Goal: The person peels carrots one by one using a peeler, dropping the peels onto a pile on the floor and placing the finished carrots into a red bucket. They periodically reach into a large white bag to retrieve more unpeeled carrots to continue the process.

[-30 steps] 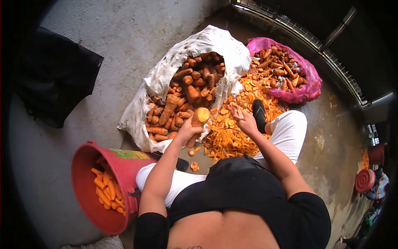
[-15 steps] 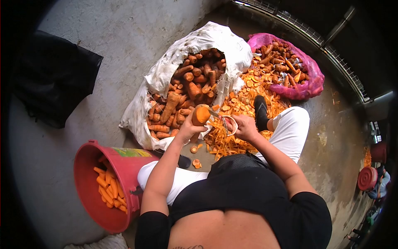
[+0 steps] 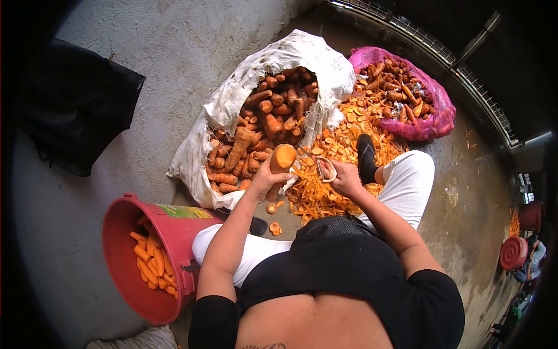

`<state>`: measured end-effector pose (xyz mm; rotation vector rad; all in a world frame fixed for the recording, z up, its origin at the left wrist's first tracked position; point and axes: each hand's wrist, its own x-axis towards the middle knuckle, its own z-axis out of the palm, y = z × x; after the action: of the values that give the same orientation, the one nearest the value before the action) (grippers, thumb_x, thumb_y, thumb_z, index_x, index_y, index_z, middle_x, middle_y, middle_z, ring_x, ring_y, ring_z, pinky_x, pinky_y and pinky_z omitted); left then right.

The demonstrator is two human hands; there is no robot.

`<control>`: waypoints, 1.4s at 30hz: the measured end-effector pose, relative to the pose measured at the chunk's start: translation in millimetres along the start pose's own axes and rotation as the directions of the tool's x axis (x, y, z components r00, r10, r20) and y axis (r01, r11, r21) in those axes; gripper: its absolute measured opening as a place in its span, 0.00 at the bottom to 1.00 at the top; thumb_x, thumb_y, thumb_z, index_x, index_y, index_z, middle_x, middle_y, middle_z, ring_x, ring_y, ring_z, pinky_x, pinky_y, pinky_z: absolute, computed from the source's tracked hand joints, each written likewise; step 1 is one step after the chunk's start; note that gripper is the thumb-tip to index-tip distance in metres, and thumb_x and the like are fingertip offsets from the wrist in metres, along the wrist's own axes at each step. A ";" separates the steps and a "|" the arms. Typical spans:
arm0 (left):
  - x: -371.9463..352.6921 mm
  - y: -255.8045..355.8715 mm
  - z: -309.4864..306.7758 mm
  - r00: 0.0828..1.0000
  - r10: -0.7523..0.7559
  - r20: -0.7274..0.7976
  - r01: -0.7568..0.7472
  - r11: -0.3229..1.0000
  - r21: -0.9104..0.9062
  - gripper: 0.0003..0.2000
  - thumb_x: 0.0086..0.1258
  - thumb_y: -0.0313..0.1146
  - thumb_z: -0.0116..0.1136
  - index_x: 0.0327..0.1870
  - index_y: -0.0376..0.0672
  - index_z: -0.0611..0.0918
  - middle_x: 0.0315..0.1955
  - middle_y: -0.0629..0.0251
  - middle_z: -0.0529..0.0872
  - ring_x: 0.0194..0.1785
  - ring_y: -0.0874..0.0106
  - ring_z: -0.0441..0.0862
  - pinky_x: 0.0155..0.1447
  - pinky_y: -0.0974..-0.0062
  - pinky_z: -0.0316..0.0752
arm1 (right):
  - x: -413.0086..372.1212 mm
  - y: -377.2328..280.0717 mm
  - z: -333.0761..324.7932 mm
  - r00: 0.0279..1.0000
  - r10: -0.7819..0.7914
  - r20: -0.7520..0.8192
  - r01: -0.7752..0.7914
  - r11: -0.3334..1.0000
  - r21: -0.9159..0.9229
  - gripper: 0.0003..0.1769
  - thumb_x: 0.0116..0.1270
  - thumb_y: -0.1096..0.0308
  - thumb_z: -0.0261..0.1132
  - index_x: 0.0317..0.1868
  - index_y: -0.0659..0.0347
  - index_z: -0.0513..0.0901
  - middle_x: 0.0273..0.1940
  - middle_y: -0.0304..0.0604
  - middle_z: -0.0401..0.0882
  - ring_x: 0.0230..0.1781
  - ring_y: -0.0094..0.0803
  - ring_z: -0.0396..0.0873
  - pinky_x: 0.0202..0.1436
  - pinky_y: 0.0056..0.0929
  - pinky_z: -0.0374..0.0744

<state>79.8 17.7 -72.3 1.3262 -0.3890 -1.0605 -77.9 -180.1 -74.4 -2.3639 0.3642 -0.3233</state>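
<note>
Head view gives me the red bucket [image 3: 116, 262] beside the left leg, peeled carrots [image 3: 152, 262] inside. My left hand [image 3: 266, 179] grips a thick carrot [image 3: 283, 158], its cut end showing; my right hand [image 3: 347, 178] is closed around a thin tool [image 3: 307, 155] just beside it. Beyond spread orange peelings [image 3: 325, 195], a white sack [image 3: 195, 154] and a pink sack [image 3: 439, 113], both holding carrots.

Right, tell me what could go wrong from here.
The blade in the right hand points towards the thick carrot, so a slip might nick the left hand gripping it. Peelings lie around the shoe and could be slippery when standing up. Carrots are heaped at the white sack's open mouth, so some may roll out.
</note>
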 end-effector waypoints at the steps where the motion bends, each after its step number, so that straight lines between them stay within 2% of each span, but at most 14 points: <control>1: 0.6 0.1 0.6 1.000 -0.020 -0.015 0.019 1.000 -0.007 0.25 0.57 0.30 0.68 0.56 0.43 0.73 0.37 0.70 0.78 0.37 0.79 0.77 0.44 0.80 0.74 | -0.3 -0.3 0.6 0.999 0.042 0.007 -0.042 0.999 0.006 0.17 0.68 0.50 0.59 0.50 0.49 0.82 0.26 0.49 0.81 0.27 0.46 0.82 0.31 0.41 0.77; 8: 10.2 -11.3 -9.8 0.995 -0.102 -0.012 0.101 0.990 -0.102 0.27 0.67 0.55 0.57 0.56 0.42 0.74 0.35 0.68 0.79 0.34 0.80 0.80 0.37 0.82 0.79 | 0.1 8.6 7.4 0.973 0.228 0.034 -0.231 0.953 0.197 0.20 0.69 0.46 0.59 0.53 0.47 0.82 0.32 0.49 0.83 0.33 0.42 0.83 0.37 0.33 0.78; 15: 15.6 -13.0 -9.6 0.997 -0.072 0.017 0.073 0.923 -0.378 0.31 0.72 0.62 0.41 0.57 0.41 0.74 0.38 0.63 0.82 0.38 0.76 0.82 0.38 0.78 0.80 | -0.3 3.0 11.1 0.976 0.209 0.052 -0.215 0.968 0.133 0.20 0.68 0.47 0.60 0.51 0.49 0.83 0.32 0.49 0.83 0.34 0.42 0.84 0.38 0.34 0.78; 18: 15.5 -16.2 -9.4 0.995 -0.096 -0.003 0.086 0.909 -0.408 0.31 0.72 0.63 0.39 0.57 0.41 0.74 0.41 0.62 0.82 0.40 0.72 0.82 0.42 0.73 0.81 | 4.4 22.5 35.8 0.990 0.133 -0.037 -0.120 0.962 0.244 0.25 0.67 0.43 0.59 0.46 0.56 0.84 0.27 0.49 0.81 0.26 0.35 0.82 0.28 0.33 0.76; 21: 14.2 -13.7 -5.4 0.997 -0.067 -0.036 0.037 0.843 -0.537 0.31 0.71 0.64 0.39 0.56 0.43 0.74 0.42 0.61 0.81 0.43 0.69 0.81 0.48 0.69 0.79 | 11.8 0.5 18.0 0.806 0.482 0.345 -0.587 0.568 0.577 0.31 0.65 0.37 0.58 0.40 0.61 0.84 0.18 0.43 0.74 0.15 0.27 0.73 0.18 0.28 0.68; 24: 14.5 -9.5 6.6 0.988 -0.014 -0.154 -0.097 0.720 -0.688 0.32 0.69 0.67 0.41 0.54 0.43 0.74 0.42 0.60 0.80 0.46 0.67 0.79 0.53 0.66 0.75 | 8.4 0.8 28.7 0.667 0.584 0.463 -0.708 0.301 0.639 0.34 0.64 0.34 0.58 0.37 0.63 0.83 0.15 0.34 0.64 0.10 0.20 0.62 0.13 0.23 0.59; 25: 16.0 -12.6 6.6 0.988 0.020 -0.155 -0.128 0.674 -0.728 0.33 0.69 0.67 0.41 0.55 0.43 0.74 0.42 0.60 0.80 0.48 0.66 0.78 0.55 0.65 0.74 | 9.0 4.6 40.1 0.647 0.534 0.544 -0.723 0.204 0.660 0.39 0.64 0.34 0.58 0.64 0.54 0.65 0.34 0.37 0.77 0.18 0.19 0.64 0.14 0.22 0.63; 27: 16.2 -11.8 9.9 0.988 0.115 -0.103 -0.151 0.586 -0.796 0.36 0.67 0.70 0.41 0.55 0.42 0.73 0.44 0.57 0.79 0.51 0.62 0.77 0.60 0.62 0.71 | 3.3 -2.7 49.5 0.631 0.499 0.594 -0.729 0.119 0.675 0.39 0.64 0.34 0.59 0.67 0.44 0.58 0.39 0.36 0.76 0.17 0.20 0.63 0.14 0.20 0.61; 31: 12.5 -1.3 26.3 0.979 0.043 -0.197 -0.192 0.500 -0.844 0.36 0.66 0.69 0.44 0.53 0.39 0.75 0.46 0.55 0.80 0.54 0.62 0.76 0.64 0.62 0.68 | 19.7 -10.2 53.7 0.611 0.361 0.704 -0.717 -0.124 0.686 0.27 0.65 0.38 0.61 0.57 0.43 0.71 0.32 0.29 0.74 0.17 0.18 0.63 0.16 0.20 0.60; 34: 13.9 -1.7 28.8 0.980 0.036 -0.196 -0.190 0.456 -0.869 0.34 0.68 0.65 0.45 0.53 0.39 0.75 0.46 0.55 0.80 0.55 0.62 0.75 0.66 0.62 0.66 | 39.2 -15.7 63.0 0.699 0.404 0.590 -0.616 -0.078 0.784 0.18 0.65 0.43 0.63 0.45 0.45 0.75 0.24 0.26 0.70 0.16 0.17 0.63 0.17 0.18 0.60; 35: 13.9 -1.0 28.2 0.986 0.016 -0.165 -0.151 0.493 -0.857 0.33 0.69 0.64 0.45 0.54 0.38 0.75 0.46 0.54 0.80 0.55 0.61 0.76 0.66 0.61 0.67 | 43.4 -17.7 62.9 0.715 0.448 0.536 -0.555 -0.102 0.826 0.14 0.64 0.48 0.66 0.38 0.47 0.75 0.19 0.25 0.67 0.15 0.17 0.63 0.18 0.17 0.59; 38: 8.6 7.9 29.6 0.999 -0.048 -0.025 0.008 0.591 -0.807 0.30 0.71 0.59 0.46 0.56 0.36 0.73 0.48 0.53 0.80 0.56 0.59 0.76 0.66 0.57 0.68 | 55.3 -14.9 50.8 0.777 0.438 0.453 -0.509 0.013 0.861 0.13 0.64 0.52 0.67 0.33 0.48 0.74 0.17 0.26 0.66 0.16 0.17 0.63 0.18 0.18 0.59; 40: 0.2 19.5 35.5 0.987 -0.099 0.130 0.163 0.645 -0.747 0.30 0.71 0.56 0.47 0.58 0.35 0.71 0.50 0.50 0.79 0.57 0.56 0.76 0.65 0.55 0.69 | 64.9 -31.1 28.0 0.820 0.466 0.333 -0.410 0.071 0.909 0.15 0.62 0.54 0.70 0.33 0.52 0.73 0.18 0.27 0.68 0.20 0.17 0.67 0.21 0.17 0.63; 42: 3.1 10.4 30.5 0.966 -0.112 0.234 0.244 0.692 -0.679 0.27 0.73 0.49 0.46 0.61 0.33 0.68 0.46 0.49 0.81 0.48 0.59 0.82 0.54 0.59 0.79 | 76.7 -19.0 34.3 0.894 0.434 0.107 -0.228 0.238 0.944 0.25 0.60 0.56 0.72 0.51 0.61 0.76 0.30 0.34 0.75 0.23 0.21 0.73 0.27 0.21 0.71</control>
<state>62.3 -4.0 -55.8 0.5780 0.0457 -1.3210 7.8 -172.2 -76.0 -0.9957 0.5599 -0.3947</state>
